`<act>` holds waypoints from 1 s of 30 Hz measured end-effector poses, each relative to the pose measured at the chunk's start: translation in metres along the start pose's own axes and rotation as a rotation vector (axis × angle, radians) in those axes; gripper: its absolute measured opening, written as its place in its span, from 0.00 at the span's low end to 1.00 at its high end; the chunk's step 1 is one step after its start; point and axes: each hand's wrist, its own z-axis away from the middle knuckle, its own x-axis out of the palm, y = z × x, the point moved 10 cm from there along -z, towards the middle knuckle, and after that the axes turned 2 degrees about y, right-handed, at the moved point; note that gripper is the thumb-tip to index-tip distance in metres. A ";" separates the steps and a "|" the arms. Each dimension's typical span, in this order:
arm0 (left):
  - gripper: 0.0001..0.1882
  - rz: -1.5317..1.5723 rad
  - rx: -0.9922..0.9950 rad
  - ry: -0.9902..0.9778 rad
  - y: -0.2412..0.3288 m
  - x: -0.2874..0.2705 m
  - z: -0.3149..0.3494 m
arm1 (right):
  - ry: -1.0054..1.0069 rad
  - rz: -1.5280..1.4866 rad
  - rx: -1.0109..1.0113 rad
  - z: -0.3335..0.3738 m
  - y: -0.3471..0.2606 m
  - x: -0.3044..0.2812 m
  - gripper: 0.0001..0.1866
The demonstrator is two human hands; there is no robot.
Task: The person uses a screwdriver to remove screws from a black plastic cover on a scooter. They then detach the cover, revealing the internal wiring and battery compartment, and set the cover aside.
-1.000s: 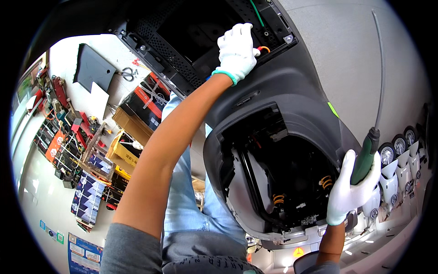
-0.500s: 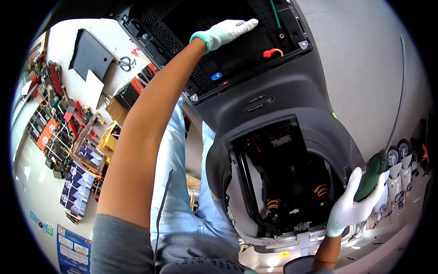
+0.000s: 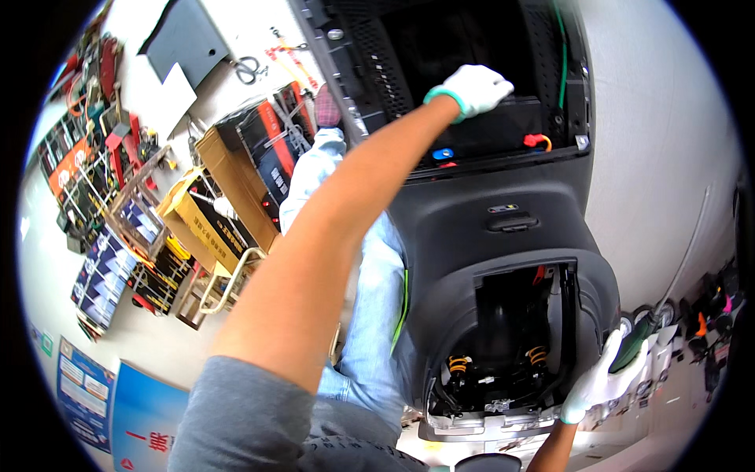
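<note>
Before me stands a dark grey scooter-like body shell (image 3: 464,200) with an open compartment at its far end. Inside lies a black box-shaped block (image 3: 495,130), with a red-capped lead (image 3: 536,141) and a blue connector (image 3: 443,154) by it. My left hand (image 3: 476,88), in a white glove with a green cuff, is curled at the block's far edge; what its fingers hold is hidden. Beside the shell's near right side, my gloved right hand (image 3: 604,381) is closed on the dark green handle of a long-shafted screwdriver (image 3: 631,346), its shaft pointing away.
In the shell's nearer opening, orange coil springs (image 3: 458,364) show. Left on the floor are cardboard boxes (image 3: 206,228), a wooden stool-like frame (image 3: 130,208), scissors (image 3: 247,71), a grey panel (image 3: 182,47) and assorted tools. Round gauges and white parts lie at the right.
My view has turned, so the shell sits further right and straighter. The left hand's fingers went from stretched out to curled. My right hand still grips the screwdriver.
</note>
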 end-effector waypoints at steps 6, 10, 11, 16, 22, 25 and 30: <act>0.14 0.469 0.147 0.687 0.029 -0.081 0.131 | -0.004 -0.040 0.003 -0.002 -0.003 0.003 0.22; 0.11 0.539 -0.117 0.674 -0.028 -0.108 0.239 | -0.016 -0.020 -0.117 -0.008 0.001 0.003 0.21; 0.11 0.495 -0.154 0.681 -0.055 -0.106 0.261 | -0.010 -0.016 -0.128 -0.008 -0.003 0.002 0.20; 0.12 0.312 -0.455 0.588 -0.183 -0.112 0.324 | -0.041 -0.044 -0.129 -0.014 -0.005 0.007 0.20; 0.11 -0.025 -0.299 0.467 -0.259 -0.119 0.292 | -0.047 0.016 -0.138 -0.024 -0.032 0.020 0.21; 0.08 -0.229 -0.135 0.376 -0.266 -0.121 0.266 | -0.052 -0.037 -0.131 -0.026 -0.032 0.027 0.20; 0.09 -0.493 -0.123 0.187 -0.303 -0.127 0.244 | -0.037 -0.026 -0.144 -0.023 -0.040 0.030 0.20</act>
